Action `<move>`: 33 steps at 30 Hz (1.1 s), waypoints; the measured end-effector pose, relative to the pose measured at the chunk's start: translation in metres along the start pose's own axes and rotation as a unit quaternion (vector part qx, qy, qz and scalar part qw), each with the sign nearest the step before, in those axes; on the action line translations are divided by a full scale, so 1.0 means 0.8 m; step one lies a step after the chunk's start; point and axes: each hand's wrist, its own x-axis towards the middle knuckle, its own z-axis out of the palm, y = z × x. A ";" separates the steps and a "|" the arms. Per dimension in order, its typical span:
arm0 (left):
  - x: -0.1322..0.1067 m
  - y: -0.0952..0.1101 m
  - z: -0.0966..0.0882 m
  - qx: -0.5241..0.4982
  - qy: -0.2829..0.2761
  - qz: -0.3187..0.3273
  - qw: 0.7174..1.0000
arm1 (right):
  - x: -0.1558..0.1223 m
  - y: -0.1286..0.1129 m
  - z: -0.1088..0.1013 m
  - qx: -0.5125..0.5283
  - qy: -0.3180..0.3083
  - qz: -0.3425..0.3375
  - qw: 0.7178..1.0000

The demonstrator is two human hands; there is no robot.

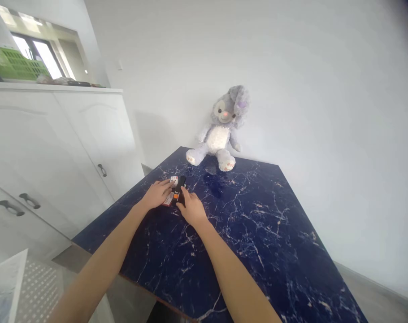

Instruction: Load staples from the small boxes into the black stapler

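On the blue marbled table [244,215], a small flat white-and-red box [168,200] lies against a narrow black object with an orange patch [176,196]. The black object's kind is too small to make out. My left hand [157,194] comes in from the left, its fingers closed over the box and covering its middle. From the right, my right hand [192,209] grips the near right side of the black object with thumb and index finger. Its other fingers are partly hidden.
A grey-and-white plush toy [219,130] sits at the table's far end against the wall. White cabinets [56,148] stand at the left, with a green basket [19,63] on top. A white perforated item [39,287] is at the lower left.
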 end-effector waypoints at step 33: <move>-0.011 -0.020 0.002 -0.070 0.127 -0.038 0.989 | -0.037 -0.021 -0.002 -0.054 0.011 -0.004 0.998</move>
